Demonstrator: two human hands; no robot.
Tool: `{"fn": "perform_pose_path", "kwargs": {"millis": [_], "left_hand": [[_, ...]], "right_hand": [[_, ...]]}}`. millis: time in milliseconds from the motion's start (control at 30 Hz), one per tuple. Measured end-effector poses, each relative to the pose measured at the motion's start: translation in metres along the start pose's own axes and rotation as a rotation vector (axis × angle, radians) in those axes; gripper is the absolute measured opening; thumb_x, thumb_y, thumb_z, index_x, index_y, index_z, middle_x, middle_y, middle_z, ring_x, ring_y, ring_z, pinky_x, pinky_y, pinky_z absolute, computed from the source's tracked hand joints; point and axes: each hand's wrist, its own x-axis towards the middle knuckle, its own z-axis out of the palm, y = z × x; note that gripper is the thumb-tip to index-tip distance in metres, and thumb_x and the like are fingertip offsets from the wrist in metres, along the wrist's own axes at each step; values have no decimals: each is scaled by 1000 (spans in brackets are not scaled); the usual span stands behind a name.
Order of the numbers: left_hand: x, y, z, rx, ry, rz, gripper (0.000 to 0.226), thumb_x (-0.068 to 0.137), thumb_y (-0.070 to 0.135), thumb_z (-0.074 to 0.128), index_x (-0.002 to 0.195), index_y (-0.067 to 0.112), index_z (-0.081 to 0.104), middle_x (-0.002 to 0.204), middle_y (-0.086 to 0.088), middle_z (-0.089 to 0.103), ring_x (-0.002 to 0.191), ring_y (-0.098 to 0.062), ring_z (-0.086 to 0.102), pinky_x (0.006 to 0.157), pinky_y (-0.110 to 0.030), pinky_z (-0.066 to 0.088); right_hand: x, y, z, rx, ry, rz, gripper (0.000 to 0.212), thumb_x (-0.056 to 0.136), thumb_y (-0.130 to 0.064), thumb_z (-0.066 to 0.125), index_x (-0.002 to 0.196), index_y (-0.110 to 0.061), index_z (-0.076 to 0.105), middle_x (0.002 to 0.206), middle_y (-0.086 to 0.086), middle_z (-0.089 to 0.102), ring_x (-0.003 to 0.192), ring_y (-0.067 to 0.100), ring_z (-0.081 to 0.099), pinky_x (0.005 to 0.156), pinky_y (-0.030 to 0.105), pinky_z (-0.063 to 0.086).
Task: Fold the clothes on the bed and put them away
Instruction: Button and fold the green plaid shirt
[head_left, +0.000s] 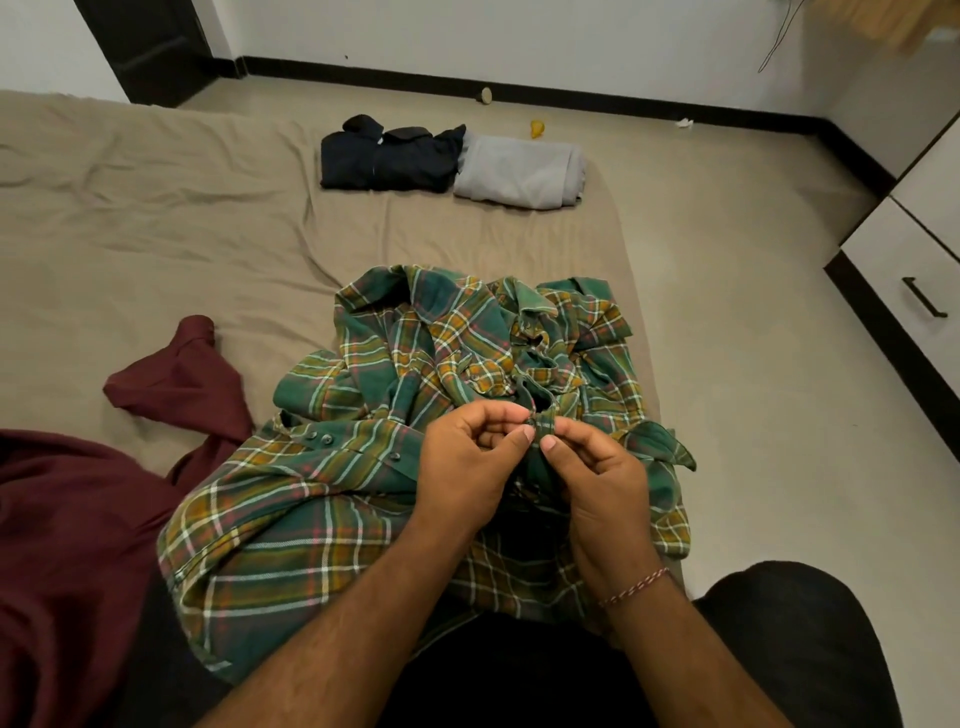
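Note:
A green and yellow plaid shirt (363, 493) lies crumpled on the tan bed sheet (130, 234) right in front of me, partly over my lap. My left hand (467, 462) and my right hand (597, 467) meet at its button placket, each pinching the fabric edge between thumb and fingers at a button. A maroon garment (78, 519) lies unfolded to the left. Farther up the bed sit two folded pieces side by side: a dark navy one (389, 156) and a grey one (519, 171).
A white drawer unit with a dark handle (924, 296) stands on the right. The beige floor (753, 338) runs along the bed's right side, with small bits of litter (537, 128) near the black skirting. A dark door (150, 47) stands at the back left.

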Motion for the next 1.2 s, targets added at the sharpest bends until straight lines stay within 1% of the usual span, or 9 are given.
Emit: {"fn": "perform_pose_path", "kwargs": {"millis": [67,167,267,367,567,700,833,1067,1200], "left_hand": [[0,-2,0,29,21,19,16,87,3,81,89,19,77,79,-2,75,70,-11,63,68,-24,57],[1,-2,0,48,51,42,15,86,6,83,88,19,77,80,-6,76,68,-14,63,67,-29,59],[1,-2,-1,43,35,47,16,86,5,83,88,20,77,81,-6,76,70,-16,64,68,-31,60],[0,-2,-1,38,24,46,17,87,3,82,88,19,77,80,-6,76,68,-11,64,66,-26,58],[-1,2,0,33,23,48,8,88,-1,78,90,7,78,70,6,71,61,1,59,61,-15,51],[-1,2,0,9,31,25,7,88,-1,77,89,6,78,68,7,70,60,1,59,60,-16,51],[-1,2,1,-6,22,11,7,89,-2,76,89,5,78,66,10,69,59,2,58,59,-15,49],[1,-1,1,8,37,16,10,89,1,77,89,11,78,70,8,71,62,-1,59,61,-19,51],[0,0,0,6,35,1,6,90,2,77,89,8,78,71,3,71,62,-4,60,61,-21,52]], "right_hand": [[0,0,0,32,9,12,18,89,4,72,101,-10,75,92,5,79,87,16,74,77,25,61],[0,0,0,54,12,22,18,90,2,73,101,-11,76,96,8,79,91,20,74,82,30,62],[0,0,0,-15,8,-25,18,89,1,73,101,-11,76,96,6,79,92,19,74,86,32,62],[0,-1,0,-69,4,-61,18,89,1,74,101,-11,76,94,2,80,89,14,74,83,29,61],[-1,-3,-1,-225,-24,-167,21,87,1,77,98,-18,78,91,-5,79,84,6,72,76,19,57],[-1,-2,0,-230,-21,-175,23,87,1,77,97,-20,78,88,-5,78,82,7,70,75,19,58],[-2,-3,1,-222,4,-176,24,88,0,77,95,-23,77,86,-11,78,80,3,70,74,18,57],[-2,-1,1,-298,-6,-224,25,88,-4,78,99,-26,77,95,-8,79,91,8,73,81,22,59],[-2,-1,0,-291,-30,-242,22,90,-3,75,103,-21,79,100,-7,79,98,8,74,86,23,59]]}}
